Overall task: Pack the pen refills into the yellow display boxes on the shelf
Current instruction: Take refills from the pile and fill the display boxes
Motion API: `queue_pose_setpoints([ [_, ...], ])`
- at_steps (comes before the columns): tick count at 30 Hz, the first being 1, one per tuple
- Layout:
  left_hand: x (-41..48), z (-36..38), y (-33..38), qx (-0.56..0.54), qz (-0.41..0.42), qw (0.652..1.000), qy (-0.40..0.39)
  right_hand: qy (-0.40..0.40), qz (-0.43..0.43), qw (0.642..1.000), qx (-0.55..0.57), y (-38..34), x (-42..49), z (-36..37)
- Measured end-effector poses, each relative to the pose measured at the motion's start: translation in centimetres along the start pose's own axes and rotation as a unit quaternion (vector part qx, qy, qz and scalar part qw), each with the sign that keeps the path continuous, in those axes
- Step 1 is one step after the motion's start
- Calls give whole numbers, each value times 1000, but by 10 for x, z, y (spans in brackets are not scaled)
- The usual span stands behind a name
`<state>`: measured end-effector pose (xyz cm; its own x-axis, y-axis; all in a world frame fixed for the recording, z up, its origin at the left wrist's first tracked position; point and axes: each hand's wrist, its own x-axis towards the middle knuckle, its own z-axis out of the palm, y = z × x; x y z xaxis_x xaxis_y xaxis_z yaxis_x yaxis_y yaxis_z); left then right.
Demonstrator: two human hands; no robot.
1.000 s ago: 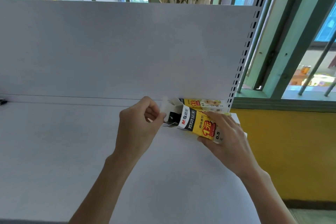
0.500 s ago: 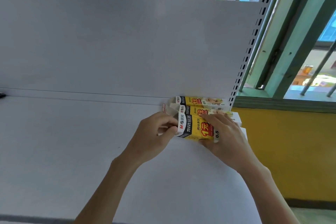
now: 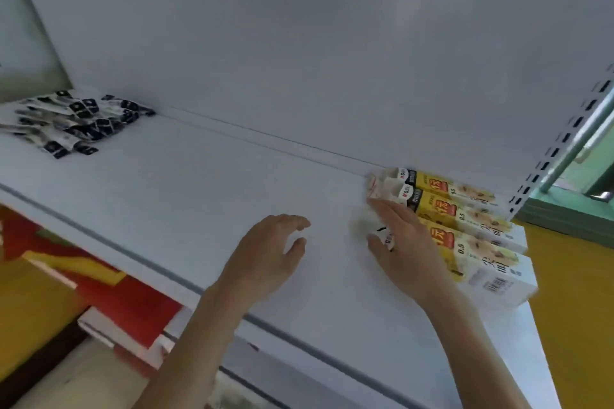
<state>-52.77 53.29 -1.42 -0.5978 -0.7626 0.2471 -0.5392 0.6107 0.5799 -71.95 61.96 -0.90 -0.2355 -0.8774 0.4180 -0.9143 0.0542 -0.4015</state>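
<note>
The left hand [image 3: 272, 252] is being held loosely open above the shelf [image 3: 166, 202], gripping nothing. The right hand [image 3: 407, 251] is being laid, fingers straight, on the left end of the nearest yellow box [image 3: 481, 262].

Right end of the white shelf [image 3: 232, 196]: I see three display boxes [image 3: 465, 219], yellow with red characters and black-and-white ends. Left end: refill packets [image 3: 73, 123], white with black patches. Beneath it: a red-and-yellow printed surface [image 3: 109, 289].
</note>
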Motion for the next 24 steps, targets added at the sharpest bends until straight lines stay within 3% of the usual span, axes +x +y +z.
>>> queue_pose_setpoints([
  [4,-75,-21,-22,13,-125,987,102,-60,-111,988,87,-56,-6,34],
  [8,-163,-33,-34,52,-210,953,212,-148,-207,953,161,-125,-37,73],
  [11,-227,-44,-46,78,-305,923,221,-139,-281,943,116,-168,-64,105],
  [14,-290,-48,-66,106,-445,879,134,-192,-288,929,135,-204,-84,127],
  [16,-328,-49,-79,70,-544,836,22,-280,-299,901,143,-232,-95,138],
  [19,-367,-48,-92,-20,-624,772,-120,-429,-301,851,47,-259,-111,175],
  [21,-388,-52,-103,-48,-640,754,-141,-529,-283,800,0,-269,-128,207],
  [24,-412,-66,-123,-49,-647,751,-124,-597,-272,753,-48,-277,-149,246],
])
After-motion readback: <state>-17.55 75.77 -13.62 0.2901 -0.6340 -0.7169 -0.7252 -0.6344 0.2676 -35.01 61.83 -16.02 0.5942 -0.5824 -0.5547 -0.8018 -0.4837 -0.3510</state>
